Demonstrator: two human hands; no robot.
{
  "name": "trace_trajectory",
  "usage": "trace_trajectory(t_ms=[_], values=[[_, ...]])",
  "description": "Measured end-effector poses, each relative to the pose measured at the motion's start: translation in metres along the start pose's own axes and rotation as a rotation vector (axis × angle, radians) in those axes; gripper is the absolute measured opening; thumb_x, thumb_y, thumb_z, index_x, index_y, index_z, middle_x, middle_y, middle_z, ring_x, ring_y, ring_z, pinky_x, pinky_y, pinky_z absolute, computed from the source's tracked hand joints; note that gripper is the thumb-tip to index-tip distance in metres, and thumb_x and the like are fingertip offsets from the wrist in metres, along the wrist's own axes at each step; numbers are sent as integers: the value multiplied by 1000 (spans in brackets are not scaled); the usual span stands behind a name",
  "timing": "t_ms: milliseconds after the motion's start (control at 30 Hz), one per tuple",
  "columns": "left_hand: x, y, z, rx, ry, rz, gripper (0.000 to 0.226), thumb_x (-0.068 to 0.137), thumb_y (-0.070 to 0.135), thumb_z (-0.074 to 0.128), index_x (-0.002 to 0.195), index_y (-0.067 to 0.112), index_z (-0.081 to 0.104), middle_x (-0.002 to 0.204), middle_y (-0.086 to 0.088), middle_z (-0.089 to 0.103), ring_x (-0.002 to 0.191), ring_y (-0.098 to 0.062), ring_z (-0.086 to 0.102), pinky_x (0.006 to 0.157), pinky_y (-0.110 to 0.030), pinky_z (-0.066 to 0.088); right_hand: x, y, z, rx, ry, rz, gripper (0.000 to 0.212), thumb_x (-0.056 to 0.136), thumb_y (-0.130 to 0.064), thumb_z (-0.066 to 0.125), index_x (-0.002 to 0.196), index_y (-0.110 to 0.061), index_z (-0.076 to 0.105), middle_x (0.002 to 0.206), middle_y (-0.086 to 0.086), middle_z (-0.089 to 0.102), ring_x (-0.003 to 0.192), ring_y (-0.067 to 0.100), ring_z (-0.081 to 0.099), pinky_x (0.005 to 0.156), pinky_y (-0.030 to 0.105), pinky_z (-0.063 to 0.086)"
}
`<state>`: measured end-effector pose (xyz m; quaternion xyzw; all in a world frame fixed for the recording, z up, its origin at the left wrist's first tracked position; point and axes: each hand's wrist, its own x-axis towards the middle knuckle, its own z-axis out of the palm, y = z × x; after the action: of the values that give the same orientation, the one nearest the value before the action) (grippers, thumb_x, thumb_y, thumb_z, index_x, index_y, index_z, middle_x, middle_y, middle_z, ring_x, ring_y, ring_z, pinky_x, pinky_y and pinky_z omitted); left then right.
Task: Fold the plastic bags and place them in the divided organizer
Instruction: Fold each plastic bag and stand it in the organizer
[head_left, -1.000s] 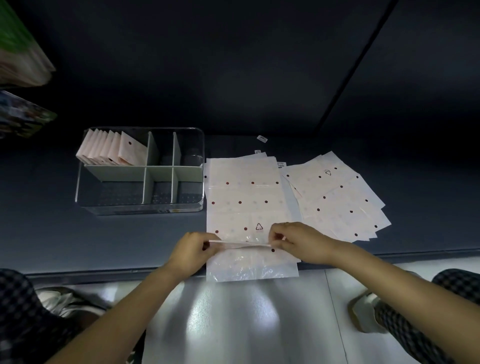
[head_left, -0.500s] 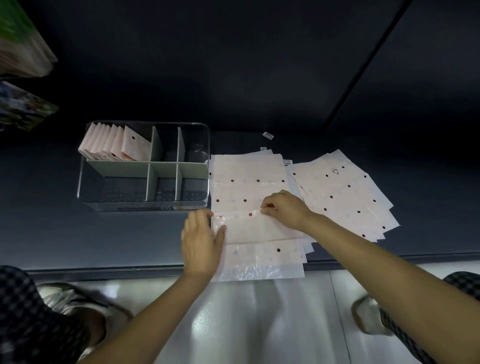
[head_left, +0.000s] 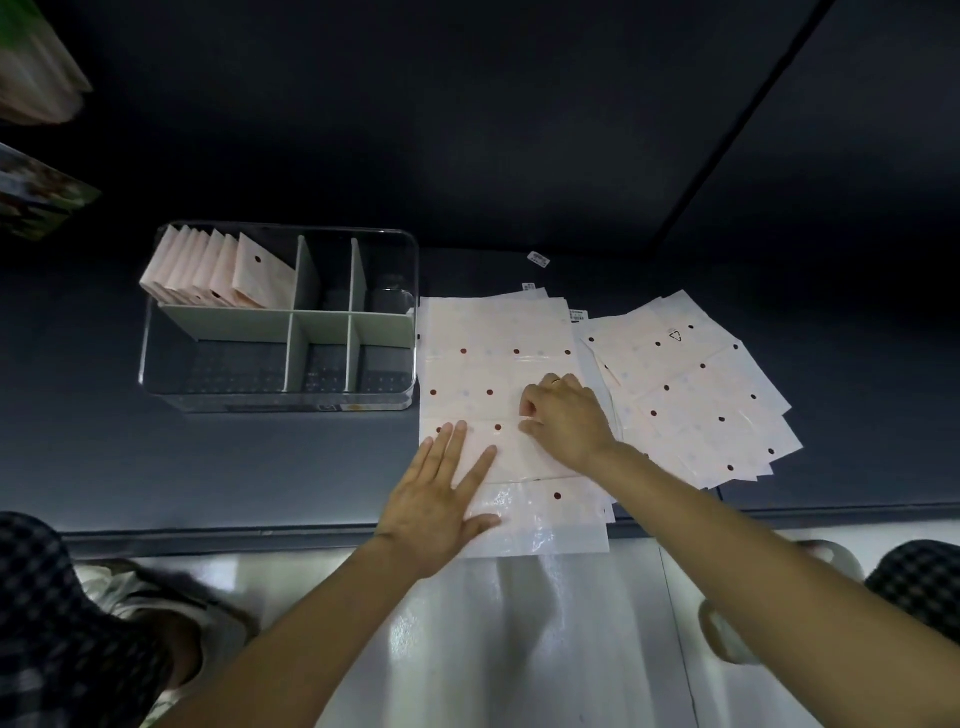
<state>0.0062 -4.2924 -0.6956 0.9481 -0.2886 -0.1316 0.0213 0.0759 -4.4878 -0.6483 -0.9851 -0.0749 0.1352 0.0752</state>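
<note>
Head view looks down on a dark grey surface (head_left: 156, 467) whose near edge runs left to right just under the wrists, with pale floor (head_left: 519, 649) below it. One dotted plastic bag (head_left: 493, 374) lies flat in the middle, its near end hanging past that edge and its left side just beside the clear divided organizer (head_left: 156, 332). The left hand (head_left: 441, 499) lies flat on the bag's near-left part, fingers straight and spread, pressing it down. The right hand (head_left: 566, 421) sits on the bag's right half with fingers curled, pinching a folded-over flap of the plastic. A fanned pile of more bags (head_left: 696, 395) lies to the right, overlapping the middle bag's right edge; their number cannot be told. The organizer has six compartments in two rows of three; only the far-left one is filled, with about eight folded bags (head_left: 218, 270) standing upright. Open dark surface stretches left of the hands and behind the organizer. Two small labels (head_left: 538, 259) lie beyond the bags.
</note>
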Motion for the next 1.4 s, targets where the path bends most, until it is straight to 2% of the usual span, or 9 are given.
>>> trace_trajectory(t_ms=[100, 200, 333, 467, 700, 900, 1100, 1200, 1400], values=[[1, 1, 1, 16, 2, -5, 75, 87, 68, 2, 145, 27, -24, 149, -17, -33, 139, -31, -29, 116, -42, -14, -16, -21, 16, 112, 191, -140, 36, 96, -24, 48, 130, -13, 51, 136, 6, 48, 126, 25, 42, 107, 31, 27], [2, 1, 0, 10, -13, 0, 80, 83, 68, -6, 148, 22, -13, 149, -19, -32, 138, -31, -30, 117, -42, -14, -31, -40, 40, 136, 93, -287, 49, 101, -30, 33, 147, -13, 27, 155, 3, 23, 144, 16, 16, 118, 27, 3], [1, 0, -1, -9, -14, 6, 77, 78, 69, -12, 141, 27, -29, 146, -14, -39, 137, -29, -34, 116, -41, -15, -44, -27, 65, 64, -8, -231, 64, 98, -51, 17, 147, -20, -11, 153, -9, -17, 140, 4, -21, 117, 26, -12], [0, -2, -2, 5, -12, 12, 73, 84, 69, -3, 141, 33, -30, 147, -17, -37, 137, -31, -33, 116, -42, -15, -51, 5, 62, 47, -5, -106, 72, 92, -60, 11, 143, -20, -22, 152, -6, -24, 141, 6, -22, 114, 24, -16], [0, -6, -3, -30, -6, 56, 60, 87, 67, 2, 138, 50, -25, 145, -18, -39, 135, -31, -36, 115, -41, -17, -59, 38, 44, 97, -51, 39, 70, 98, -52, 20, 149, -13, -9, 157, -1, -16, 143, 8, -16, 117, 28, -11], [0, -8, -3, -58, 5, 65, 60, 88, 68, 6, 140, 52, -18, 148, -19, -35, 136, -31, -35, 114, -40, -18, -36, 37, 20, 62, 85, 10, 50, 95, -40, 47, 139, -17, 40, 143, 1, 38, 130, 20, 34, 108, 28, 25], [5, -2, -11, -20, -26, 29, 63, 90, 69, 18, 146, 44, 8, 153, -22, -23, 139, -35, -29, 114, -50, -17, -10, 35, -10, 52, -185, 31, 33, 89, -37, 59, 112, -16, 48, 103, 1, 53, 111, 23, 42, 90, 32, 34], [7, 4, -18, 25, 6, 10, 58, 91, 67, 22, 143, 42, 19, 156, -15, -20, 140, -34, -26, 111, -53, -20, -9, 33, -13, -51, -267, 2, 30, 90, -35, 56, 110, -13, 52, 113, 6, 48, 113, 26, 38, 89, 34, 35], [5, 15, -27, -21, 145, 33, 51, 95, 52, 38, 137, 24, 38, 147, -5, 29, 134, -24, 25, 112, -36, 17, -36, 30, -9, 99, -315, 139, 23, 93, -25, 54, 111, -12, 51, 111, 6, 54, 93, 23, 51, 68, 27, 35]])
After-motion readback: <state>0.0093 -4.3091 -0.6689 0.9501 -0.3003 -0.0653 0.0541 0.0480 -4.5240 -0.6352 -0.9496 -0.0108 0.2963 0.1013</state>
